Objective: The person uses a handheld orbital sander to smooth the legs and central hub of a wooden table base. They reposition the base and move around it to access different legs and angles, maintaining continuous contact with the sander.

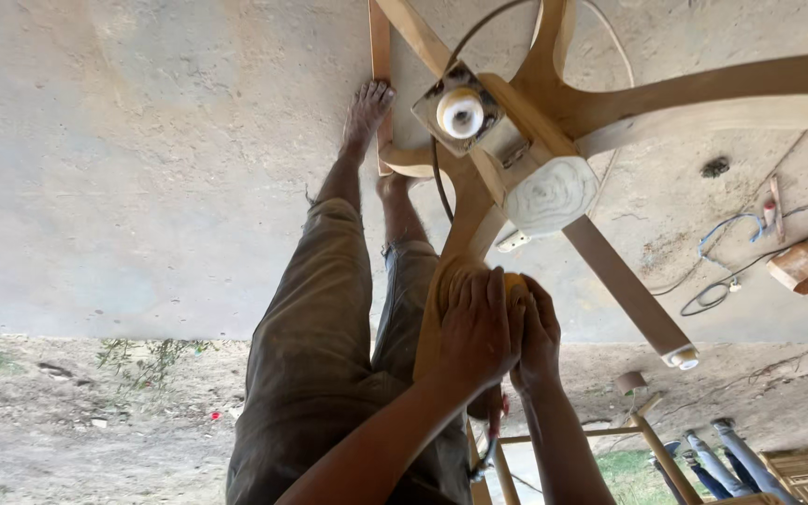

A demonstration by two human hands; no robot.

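Here both hands, left hand (pixel 477 327) and right hand (pixel 539 337), press flat, fingers closed, side by side over yellow sandpaper (pixel 513 285) on wooden chair frame (pixel 465 220); rail's long axis runs away toward bare feet (pixel 367 108).

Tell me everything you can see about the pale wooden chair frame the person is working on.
The pale wooden chair frame looks unfinished: bare curved rails meeting at a joint, one straight leg slanting toward lower right. Both hands, left hand and right hand, press on a curved rail. A bare foot rests against a thin slat. It stands on concrete floor.
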